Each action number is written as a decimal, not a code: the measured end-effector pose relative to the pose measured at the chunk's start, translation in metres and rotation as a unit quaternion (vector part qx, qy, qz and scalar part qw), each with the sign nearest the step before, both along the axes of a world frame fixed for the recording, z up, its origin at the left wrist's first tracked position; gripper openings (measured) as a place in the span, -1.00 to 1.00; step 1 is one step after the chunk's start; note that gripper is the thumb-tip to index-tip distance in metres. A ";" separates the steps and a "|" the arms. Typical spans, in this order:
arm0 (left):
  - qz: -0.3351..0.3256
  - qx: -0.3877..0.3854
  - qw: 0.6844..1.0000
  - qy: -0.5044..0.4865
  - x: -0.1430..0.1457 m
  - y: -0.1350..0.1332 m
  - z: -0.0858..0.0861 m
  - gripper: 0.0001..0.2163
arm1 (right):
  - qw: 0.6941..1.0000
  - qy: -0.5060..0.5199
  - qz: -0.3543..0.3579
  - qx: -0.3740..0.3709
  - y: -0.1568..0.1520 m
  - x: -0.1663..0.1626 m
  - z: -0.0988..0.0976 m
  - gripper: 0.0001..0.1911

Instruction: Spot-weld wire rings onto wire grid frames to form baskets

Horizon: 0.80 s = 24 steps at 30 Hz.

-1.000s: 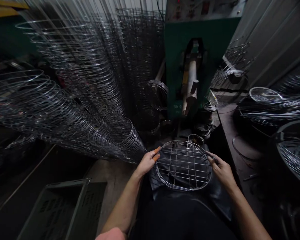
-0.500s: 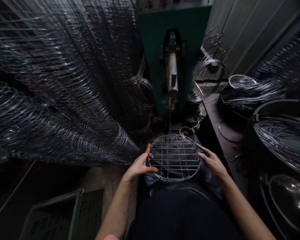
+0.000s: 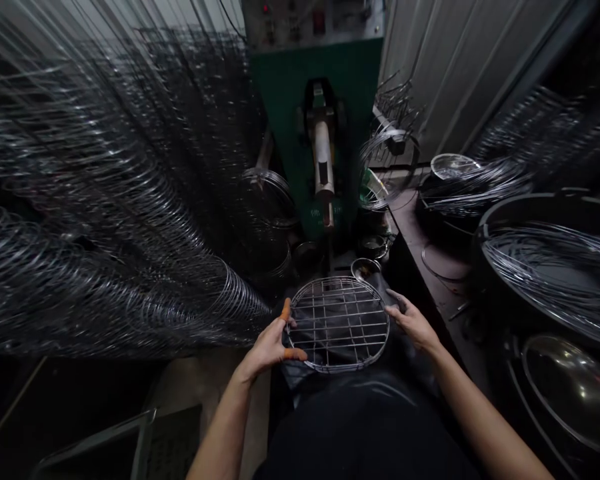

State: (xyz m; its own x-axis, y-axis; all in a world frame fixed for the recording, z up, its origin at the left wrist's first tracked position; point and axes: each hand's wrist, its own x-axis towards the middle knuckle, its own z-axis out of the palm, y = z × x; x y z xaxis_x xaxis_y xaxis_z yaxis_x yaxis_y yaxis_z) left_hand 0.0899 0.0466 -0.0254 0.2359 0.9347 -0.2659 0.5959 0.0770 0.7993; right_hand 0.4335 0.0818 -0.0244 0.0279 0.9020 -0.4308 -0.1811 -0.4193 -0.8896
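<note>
A round wire rack (image 3: 341, 325) with a crossed grid lies low over my lap, in front of the green machine. At its left rim, my left hand (image 3: 266, 345) is closed on the edge, orange covers on the thumb and a finger. The right rim is pinched by my right hand (image 3: 416, 327), with the thumb at the wire and the forefinger stretched out above; its other fingers are partly hidden. Beyond the rack, the machine's rod-like arm (image 3: 324, 160) juts toward me and ends above a dark lower part. Dark cloth (image 3: 325, 343) shows through the grid.
Tall stacks of wire rings (image 3: 155, 267) crowd the left side. A small bowl (image 3: 365, 268) stands just behind the rack. To the right are a large dark tub (image 3: 487, 230) of wire rings and a shiny metal dome (image 3: 570, 387). The green machine (image 3: 275, 87) rises ahead.
The view has swung to the right and up, so the machine and tubs sit farther left. Both hands stay at the rack's rim; my right forefinger is lifted slightly off it.
</note>
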 end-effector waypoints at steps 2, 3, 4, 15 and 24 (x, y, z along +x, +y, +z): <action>0.000 -0.003 1.000 0.000 -0.007 0.006 0.008 0.10 | 0.998 0.041 -0.035 0.025 0.014 0.005 -0.008 -0.48; 0.006 0.000 1.000 0.004 -0.010 0.013 0.014 0.05 | 0.995 0.055 -0.066 0.050 0.022 0.007 -0.013 -0.53; 0.011 0.008 1.000 0.012 -0.012 0.022 0.021 0.01 | 0.991 0.054 -0.096 0.078 0.030 0.008 -0.020 -0.56; -0.270 -0.099 0.955 0.066 0.089 0.192 0.066 -0.05 | 0.965 0.107 -0.239 0.032 0.052 0.011 -0.079 -0.69; -0.401 -0.340 0.850 -0.039 0.133 0.233 -0.029 0.14 | 0.917 0.208 -0.341 -0.013 0.045 0.043 -0.082 -0.76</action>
State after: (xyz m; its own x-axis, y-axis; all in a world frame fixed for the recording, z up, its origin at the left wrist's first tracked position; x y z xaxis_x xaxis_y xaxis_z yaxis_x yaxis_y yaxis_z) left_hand 0.2226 0.2798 -0.0542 0.7655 0.1014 -0.6354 0.6228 0.1312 0.7713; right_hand 0.4763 0.1267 -0.1067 0.4100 0.7254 -0.5529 -0.7298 -0.1027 -0.6759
